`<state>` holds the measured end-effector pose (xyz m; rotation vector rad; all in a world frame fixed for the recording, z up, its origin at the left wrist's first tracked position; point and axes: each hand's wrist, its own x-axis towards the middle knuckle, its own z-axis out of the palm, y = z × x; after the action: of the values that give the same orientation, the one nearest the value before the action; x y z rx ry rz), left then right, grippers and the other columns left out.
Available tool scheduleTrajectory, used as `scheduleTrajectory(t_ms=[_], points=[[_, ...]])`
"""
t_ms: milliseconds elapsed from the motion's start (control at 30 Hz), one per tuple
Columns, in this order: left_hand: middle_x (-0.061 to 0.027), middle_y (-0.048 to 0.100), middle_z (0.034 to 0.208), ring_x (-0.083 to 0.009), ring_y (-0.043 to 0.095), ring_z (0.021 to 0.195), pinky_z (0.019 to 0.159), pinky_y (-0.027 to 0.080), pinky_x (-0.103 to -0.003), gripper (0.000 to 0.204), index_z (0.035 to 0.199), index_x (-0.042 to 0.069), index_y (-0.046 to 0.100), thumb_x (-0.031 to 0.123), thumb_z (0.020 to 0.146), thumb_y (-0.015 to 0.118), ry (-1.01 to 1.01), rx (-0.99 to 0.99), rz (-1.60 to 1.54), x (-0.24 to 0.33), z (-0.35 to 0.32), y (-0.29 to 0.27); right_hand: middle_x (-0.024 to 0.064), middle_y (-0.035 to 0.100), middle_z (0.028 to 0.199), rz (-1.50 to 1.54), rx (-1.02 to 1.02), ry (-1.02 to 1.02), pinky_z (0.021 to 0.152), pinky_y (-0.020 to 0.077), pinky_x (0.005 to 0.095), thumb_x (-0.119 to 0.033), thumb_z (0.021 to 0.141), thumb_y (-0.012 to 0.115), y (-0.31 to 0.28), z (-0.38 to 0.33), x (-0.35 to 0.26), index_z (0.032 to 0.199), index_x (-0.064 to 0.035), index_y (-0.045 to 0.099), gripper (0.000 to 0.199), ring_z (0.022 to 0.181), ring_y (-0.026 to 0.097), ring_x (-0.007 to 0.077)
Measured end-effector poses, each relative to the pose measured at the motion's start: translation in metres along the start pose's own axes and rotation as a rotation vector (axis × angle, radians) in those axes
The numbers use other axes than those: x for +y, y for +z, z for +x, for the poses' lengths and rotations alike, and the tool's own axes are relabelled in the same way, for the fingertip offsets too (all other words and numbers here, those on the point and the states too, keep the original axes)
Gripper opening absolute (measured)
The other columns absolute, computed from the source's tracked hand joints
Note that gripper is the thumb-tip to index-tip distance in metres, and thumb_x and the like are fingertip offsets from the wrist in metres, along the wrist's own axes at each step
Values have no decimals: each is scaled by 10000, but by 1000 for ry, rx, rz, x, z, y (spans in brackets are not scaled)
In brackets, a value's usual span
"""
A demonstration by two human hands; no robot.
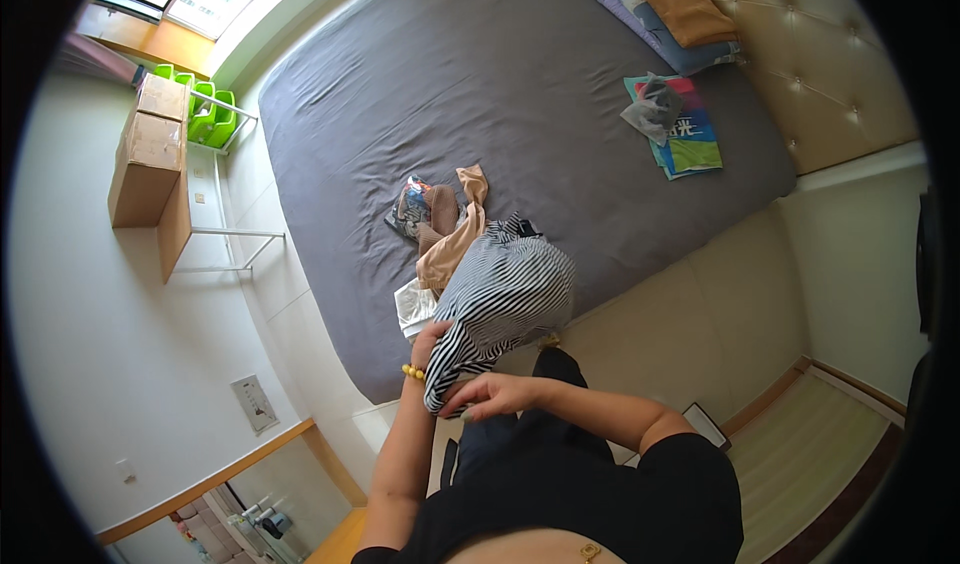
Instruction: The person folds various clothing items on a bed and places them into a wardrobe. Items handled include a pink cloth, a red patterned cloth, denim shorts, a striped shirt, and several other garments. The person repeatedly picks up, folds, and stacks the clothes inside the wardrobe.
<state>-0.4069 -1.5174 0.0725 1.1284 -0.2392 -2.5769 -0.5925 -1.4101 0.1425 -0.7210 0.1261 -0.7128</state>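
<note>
Holding a black-and-white striped garment (505,299) up over the near edge of the bed (420,94), the person grips it with both hands. The left hand (428,342), with a yellow bead bracelet (413,372) at the wrist, is closed on the cloth's lower left edge, its fingers curled into the fabric. The right hand (495,394) pinches the bottom end of the garment between thumb and fingers, just beside the left hand. The striped cloth bulges upward from the hands and partly hides a small pile on the grey sheet: a tan piece of clothing (455,234), a brown item and a patterned blue one (410,206), with a clear plastic bag (414,304) touching the pile on the left. Well apart, near the padded headboard (800,64), lie folded blankets with an orange pillow (685,6) on top, and a grey rag on a bright multicoloured cloth (690,134). Cardboard boxes (150,149) sit on a shelf by the wall, beside green bins (210,119).
</note>
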Motion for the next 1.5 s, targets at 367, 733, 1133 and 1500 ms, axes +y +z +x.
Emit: scheduleTrajectory(t_ms=[367, 733, 1133, 1500], points=[[-25, 654, 1046, -91, 593, 899, 836, 471, -219, 415, 1148, -6, 593, -109, 750, 538, -135, -352, 581, -53, -86, 44, 132, 458, 1322, 586, 948, -698, 984, 421, 411, -518, 952, 305, -94, -49, 132, 1385, -26, 331, 657, 1154, 495, 298], [-109, 540, 1273, -259, 482, 1197, 1028, 346, -384, 705, 1323, 22, 437, 597, 928, 331, 104, -221, 329, 22, -97, -70, 193, 538, 1212, -926, 1274, -227, 960, 403, 378, -220, 810, 604, 16, 83, 116, 1281, -7, 424, 548, 1124, 508, 317], [-233, 611, 1125, -362, 604, 1024, 948, 467, -481, 449, 1169, -91, 534, 110, 773, 469, -76, -629, -125, 72, -100, -78, 183, 488, 1272, -975, 822, 96, 941, 428, 386, -354, 836, 634, 102, 80, 159, 1273, 23, 444, 607, 1095, 530, 286], [-116, 587, 1174, -255, 589, 1029, 880, 488, -377, 663, 1268, -7, 480, -167, 625, 488, 443, -583, 955, 58, -164, -9, 52, 624, 1059, -262, 1071, -799, 837, 493, 248, -27, 880, 552, 114, 92, 49, 1184, -20, 539, 304, 924, 596, 125]])
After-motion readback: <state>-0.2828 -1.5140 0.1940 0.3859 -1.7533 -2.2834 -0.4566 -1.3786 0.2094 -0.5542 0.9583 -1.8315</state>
